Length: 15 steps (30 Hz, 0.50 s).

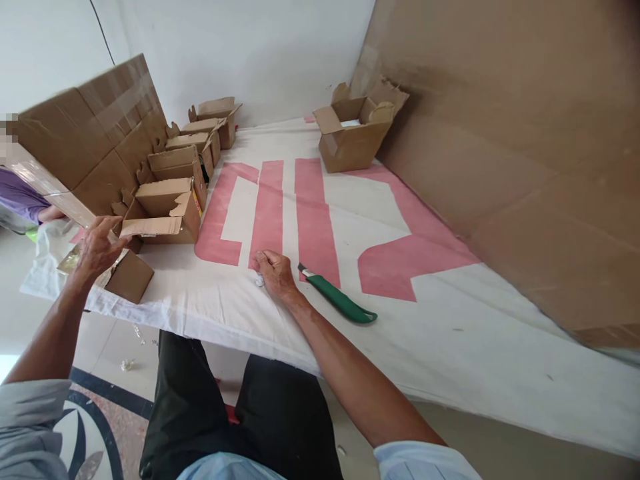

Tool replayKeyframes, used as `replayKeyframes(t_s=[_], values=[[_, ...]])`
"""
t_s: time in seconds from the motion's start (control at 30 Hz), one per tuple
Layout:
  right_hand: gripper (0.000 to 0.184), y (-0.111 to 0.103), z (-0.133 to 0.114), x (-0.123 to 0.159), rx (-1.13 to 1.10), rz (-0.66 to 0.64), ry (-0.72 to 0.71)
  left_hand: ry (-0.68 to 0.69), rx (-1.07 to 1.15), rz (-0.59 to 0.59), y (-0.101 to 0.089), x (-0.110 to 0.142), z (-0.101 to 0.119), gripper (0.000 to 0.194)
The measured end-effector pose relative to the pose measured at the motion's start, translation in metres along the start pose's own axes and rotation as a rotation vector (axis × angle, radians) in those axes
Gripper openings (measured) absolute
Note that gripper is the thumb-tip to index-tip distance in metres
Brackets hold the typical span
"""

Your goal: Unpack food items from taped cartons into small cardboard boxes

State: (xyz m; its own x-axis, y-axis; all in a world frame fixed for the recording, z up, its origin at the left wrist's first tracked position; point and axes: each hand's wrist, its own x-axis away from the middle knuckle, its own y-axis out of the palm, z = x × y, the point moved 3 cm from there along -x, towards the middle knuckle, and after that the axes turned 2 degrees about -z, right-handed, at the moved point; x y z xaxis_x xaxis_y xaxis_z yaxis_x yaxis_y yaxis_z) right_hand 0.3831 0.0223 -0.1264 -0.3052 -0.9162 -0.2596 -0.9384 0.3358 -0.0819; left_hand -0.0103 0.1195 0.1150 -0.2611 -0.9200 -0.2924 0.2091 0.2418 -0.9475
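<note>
My left hand (pixel 99 248) rests on top of a small open cardboard box (pixel 131 277) at the table's front left corner, fingers curled over its flap. My right hand (pixel 274 272) lies on the white cloth with its fingers pinched on a small white scrap (pixel 259 281). A green utility knife (pixel 340 302) lies on the cloth just right of that hand, not touched.
A row of several open small cardboard boxes (pixel 167 207) runs along the left side. Another open box (pixel 354 133) stands at the back. Large cardboard sheets lean at left (pixel 95 140) and right (pixel 525 147). The white cloth (pixel 450 333) has red markings. A person's purple sleeve (pixel 20 197) shows far left.
</note>
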Motion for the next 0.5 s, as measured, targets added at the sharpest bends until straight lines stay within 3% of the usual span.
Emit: replayKeyframes(t_s=[0.1, 0.23, 0.37, 0.5], values=[[0.049, 0.0, 0.003, 0.001, -0.012, -0.015, 0.002, -0.044, 0.012, -0.021, -0.025, 0.024, -0.018, 0.058], [0.05, -0.001, 0.008, 0.0, 0.013, -0.017, -0.001, -0.006, 0.035, -0.205, -0.042, 0.045, -0.041, 0.076], [0.051, -0.001, 0.009, 0.0, 0.034, -0.016, -0.006, 0.082, -0.018, -0.437, -0.033, 0.05, -0.05, 0.105], [0.053, -0.001, 0.009, -0.002, 0.058, -0.002, 0.013, 0.149, -0.12, -0.545, -0.013, 0.044, -0.05, 0.111]])
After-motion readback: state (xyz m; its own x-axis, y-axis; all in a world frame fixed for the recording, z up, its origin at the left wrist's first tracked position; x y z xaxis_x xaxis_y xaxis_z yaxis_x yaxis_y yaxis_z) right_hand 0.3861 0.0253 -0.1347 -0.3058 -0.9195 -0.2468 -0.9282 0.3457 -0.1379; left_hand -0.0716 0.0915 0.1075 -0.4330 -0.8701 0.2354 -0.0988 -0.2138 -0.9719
